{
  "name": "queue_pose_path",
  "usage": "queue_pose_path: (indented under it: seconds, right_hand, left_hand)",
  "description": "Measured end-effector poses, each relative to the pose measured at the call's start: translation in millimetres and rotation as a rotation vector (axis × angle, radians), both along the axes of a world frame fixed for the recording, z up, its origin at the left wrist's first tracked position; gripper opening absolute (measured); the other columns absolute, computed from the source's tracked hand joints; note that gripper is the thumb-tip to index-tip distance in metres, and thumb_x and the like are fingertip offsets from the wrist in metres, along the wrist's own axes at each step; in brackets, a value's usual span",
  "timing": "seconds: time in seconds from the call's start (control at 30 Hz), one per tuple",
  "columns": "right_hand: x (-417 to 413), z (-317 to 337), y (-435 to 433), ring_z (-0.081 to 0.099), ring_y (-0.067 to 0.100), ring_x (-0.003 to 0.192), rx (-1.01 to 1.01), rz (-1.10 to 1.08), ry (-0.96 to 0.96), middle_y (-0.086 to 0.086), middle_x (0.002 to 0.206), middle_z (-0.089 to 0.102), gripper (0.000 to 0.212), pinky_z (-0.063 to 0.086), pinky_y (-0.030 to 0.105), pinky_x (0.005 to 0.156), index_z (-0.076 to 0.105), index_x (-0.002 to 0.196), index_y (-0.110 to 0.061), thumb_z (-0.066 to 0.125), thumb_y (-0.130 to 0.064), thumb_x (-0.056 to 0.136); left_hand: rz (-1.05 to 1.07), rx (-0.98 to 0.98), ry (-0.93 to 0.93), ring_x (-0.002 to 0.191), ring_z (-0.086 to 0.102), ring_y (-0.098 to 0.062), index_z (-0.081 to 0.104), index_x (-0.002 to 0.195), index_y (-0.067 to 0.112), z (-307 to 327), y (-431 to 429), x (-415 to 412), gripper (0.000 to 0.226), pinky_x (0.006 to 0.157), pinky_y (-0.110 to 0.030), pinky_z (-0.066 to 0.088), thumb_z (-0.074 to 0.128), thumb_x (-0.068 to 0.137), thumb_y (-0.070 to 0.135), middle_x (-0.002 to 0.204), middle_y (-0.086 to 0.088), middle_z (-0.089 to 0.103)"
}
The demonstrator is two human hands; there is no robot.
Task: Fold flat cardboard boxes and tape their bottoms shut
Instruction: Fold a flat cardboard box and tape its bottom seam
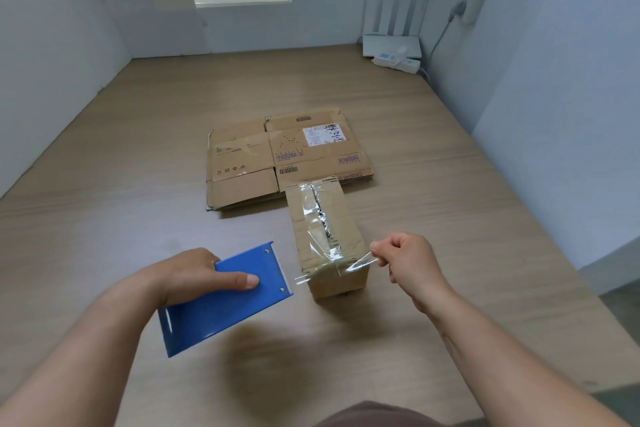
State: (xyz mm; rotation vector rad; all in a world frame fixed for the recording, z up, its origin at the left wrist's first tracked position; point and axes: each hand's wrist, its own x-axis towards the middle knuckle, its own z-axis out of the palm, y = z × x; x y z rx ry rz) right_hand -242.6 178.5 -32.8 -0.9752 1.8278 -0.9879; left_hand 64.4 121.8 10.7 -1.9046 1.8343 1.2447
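Tape (356, 266) pinched R hand (408, 263), dispenser (225, 308) L hand (197, 274); flats (242, 163) read 天猫国际.

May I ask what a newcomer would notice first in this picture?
The bright blue tape dispenser stands out, gripped by the left hand at lower left. Beside it, the right hand pinches a strip of clear tape stretched over the near end of the small brown cardboard box at centre. Flattened brown cardboard boxes lie stacked behind it.
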Motion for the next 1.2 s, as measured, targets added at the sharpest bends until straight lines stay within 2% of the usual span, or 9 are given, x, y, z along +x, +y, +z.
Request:
queue_pose_path:
  seconds: [0.33,0.4,0.47,0.6,0.63,0.7,0.77,0.93,1.2]
  right_hand:
    - [-8.3,-13.6,-3.2,0.042,0.014,0.053,0.267,0.003,-0.186,0.003,0.067,0.055,0.015,0.033,0.021,0.042,0.054,0.078,-0.014,0.061,-0.023,0.087]
    - [-9.7,-22.4,1.3,0.049,0.018,0.058,0.366,-0.005,-0.069,0.006,0.074,0.054,0.017,0.037,0.025,0.043,0.050,0.087,-0.014,0.064,-0.024,0.085]
    - [-7.6,-30.8,6.2,0.055,0.025,0.071,0.303,-0.074,0.070,0.008,0.084,0.058,0.016,0.044,0.031,0.054,0.054,0.096,-0.010,0.062,-0.020,0.087]
    - [7.9,-19.8,-0.3,0.053,0.027,0.084,-0.031,-0.068,0.348,0.002,0.074,0.053,0.030,0.032,0.034,0.066,0.049,0.069,-0.016,0.046,-0.030,0.096]
    - [16.0,-16.5,-3.9,0.052,0.027,0.093,-0.042,0.006,0.414,0.001,0.082,0.055,0.029,0.034,0.033,0.070,0.051,0.074,-0.020,0.044,-0.038,0.096]
    - [31.2,-18.0,-9.3,0.046,0.028,0.118,0.058,0.124,0.510,0.006,0.116,0.056,0.042,0.039,0.036,0.087,0.055,0.115,-0.016,0.045,-0.051,0.093]
    - [37.3,-20.7,-10.1,0.037,0.028,0.128,0.118,0.127,0.526,0.009,0.136,0.046,0.064,0.036,0.038,0.097,0.036,0.138,-0.009,0.047,-0.052,0.092]
    - [38.2,-20.6,-12.6,0.038,0.029,0.127,0.119,0.114,0.566,0.010,0.135,0.046,0.057,0.037,0.041,0.095,0.037,0.132,-0.008,0.049,-0.049,0.093]
    - [39.2,-10.9,-16.8,0.043,0.029,0.124,0.183,0.125,0.626,0.010,0.131,0.050,0.051,0.035,0.044,0.095,0.040,0.123,-0.009,0.047,-0.050,0.093]
  left_hand:
    - [-0.013,0.038,-0.003,0.068,0.070,-0.011,0.071,0.083,0.020,-32.7,-19.0,-30.5,0.088,0.065,-0.026,0.048,0.062,0.030,0.089,0.073,0.006,0.072]
    - [-0.021,0.041,0.005,0.066,0.070,-0.010,0.071,0.082,0.021,-34.8,-19.5,-30.6,0.089,0.064,-0.025,0.047,0.060,0.028,0.091,0.071,0.007,0.072]
    - [-0.026,0.029,0.012,0.067,0.070,-0.011,0.071,0.081,0.021,-36.8,-16.8,-31.0,0.090,0.063,-0.025,0.046,0.058,0.026,0.092,0.071,0.007,0.072]
    - [0.020,0.016,0.033,0.068,0.069,-0.012,0.071,0.080,0.020,-40.4,-8.2,-39.6,0.087,0.062,-0.025,0.046,0.057,0.029,0.090,0.072,0.006,0.071]
    - [0.034,0.014,0.041,0.069,0.069,-0.012,0.071,0.080,0.020,-40.6,-6.1,-42.8,0.084,0.061,-0.025,0.045,0.058,0.032,0.089,0.073,0.005,0.071]
    - [0.053,0.006,0.042,0.071,0.068,-0.013,0.070,0.081,0.020,-40.2,-2.0,-48.3,0.079,0.060,-0.026,0.044,0.059,0.038,0.086,0.077,0.004,0.070]
    - [0.072,0.010,0.028,0.073,0.067,-0.014,0.069,0.082,0.020,-39.6,1.9,-51.1,0.076,0.061,-0.027,0.043,0.061,0.043,0.084,0.081,0.002,0.070]
    - [0.161,-0.028,-0.050,0.075,0.063,-0.015,0.064,0.083,0.018,-30.2,5.0,-58.7,0.062,0.059,-0.029,0.041,0.069,0.058,0.075,0.084,0.001,0.065]
    - [0.043,-0.136,-0.331,0.076,0.054,-0.013,0.053,0.079,0.024,-8.4,2.2,-84.7,0.048,0.067,-0.030,0.039,0.060,0.071,0.071,0.081,0.007,0.053]
